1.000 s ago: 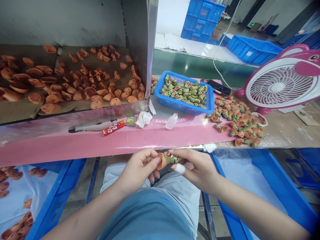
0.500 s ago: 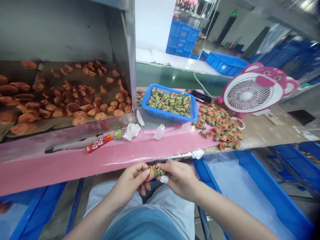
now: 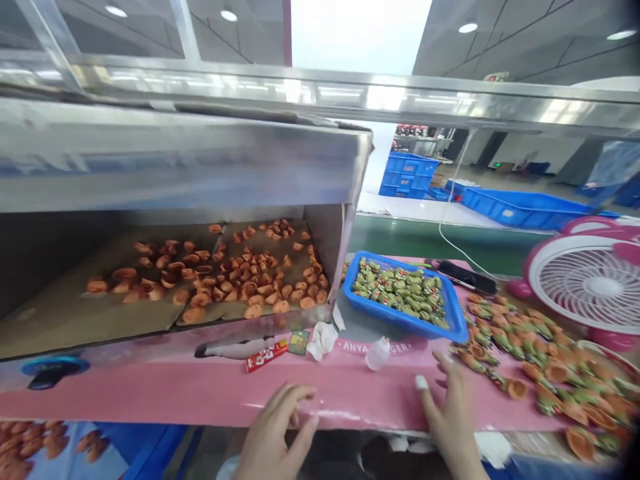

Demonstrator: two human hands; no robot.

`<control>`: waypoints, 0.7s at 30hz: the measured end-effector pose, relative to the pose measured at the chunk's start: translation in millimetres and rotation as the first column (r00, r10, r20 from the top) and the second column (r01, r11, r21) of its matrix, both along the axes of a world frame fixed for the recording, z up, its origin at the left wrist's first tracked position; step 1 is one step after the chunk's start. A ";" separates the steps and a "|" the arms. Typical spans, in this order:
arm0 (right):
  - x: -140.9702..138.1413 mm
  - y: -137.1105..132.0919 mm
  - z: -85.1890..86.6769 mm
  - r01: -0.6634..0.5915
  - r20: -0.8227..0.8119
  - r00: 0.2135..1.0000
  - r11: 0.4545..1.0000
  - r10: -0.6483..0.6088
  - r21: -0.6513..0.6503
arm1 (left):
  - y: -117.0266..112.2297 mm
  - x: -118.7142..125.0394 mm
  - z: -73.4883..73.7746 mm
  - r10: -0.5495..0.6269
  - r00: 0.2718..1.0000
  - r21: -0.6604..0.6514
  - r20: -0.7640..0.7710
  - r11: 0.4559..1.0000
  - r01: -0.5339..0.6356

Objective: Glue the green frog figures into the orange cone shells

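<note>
Orange moulded cones (image 3: 30,440) lie at the far left on a sheet in a blue-framed tray (image 3: 155,447), below a pink board (image 3: 150,397). Above that board, a steel-walled bin (image 3: 325,243) holds many more loose cones (image 3: 215,273) scattered over brown cardboard (image 3: 100,320).

The left hand (image 3: 275,437) hangs just in front of the board's edge, loosely open with its fingers curved, and has hold of nothing; the frame cuts it off at the wrist. Along the board lie a red packet (image 3: 267,355), a small printed card (image 3: 299,342), crumpled white tissue (image 3: 323,340) and a small plastic bottle (image 3: 377,353).

Behind them, a blue plastic basket (image 3: 400,325) is filled with green-and-orange figures (image 3: 400,293). The right hand (image 3: 450,417) is open with its fingers spread, empty, and white tape (image 3: 421,382) wraps one fingertip (whether that hand touches the board, I cannot tell). Just beside it, loose figures (image 3: 540,373) spread across the board, each with an orange cone base.

These look light and hollow, probably slightly soft, so they would likely roll if nudged; a pinch around the cone base seems the surest hold. A black phone (image 3: 467,277) and a pink desk fan (image 3: 600,287) sit further right.
</note>
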State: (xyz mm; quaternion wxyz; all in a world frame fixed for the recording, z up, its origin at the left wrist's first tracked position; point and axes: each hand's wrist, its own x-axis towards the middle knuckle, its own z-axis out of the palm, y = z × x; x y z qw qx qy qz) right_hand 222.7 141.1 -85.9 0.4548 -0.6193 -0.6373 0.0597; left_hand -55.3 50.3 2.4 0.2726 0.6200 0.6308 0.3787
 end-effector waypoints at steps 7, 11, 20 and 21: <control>-66.8 20.7 -11.7 -0.216 -0.171 0.964 0.974 0.202 -0.069 | 117.3 -73.3 65.2 0.126 0.858 0.244 -0.499 0.970 -0.001; -67.5 25.5 -21.6 -0.265 -0.240 0.941 0.961 0.240 -0.078 | 198.3 -96.1 82.5 0.016 0.838 0.157 -0.545 0.984 0.083; -62.7 31.2 -34.2 -0.161 -0.497 0.863 0.982 0.093 -0.096 | 248.9 -92.5 87.5 -0.157 0.923 0.031 -0.352 0.983 0.179; -62.7 30.4 -30.3 -0.128 -0.481 0.874 0.988 0.069 -0.091 | 241.6 -89.0 90.2 -0.148 0.942 0.049 -0.302 0.984 0.170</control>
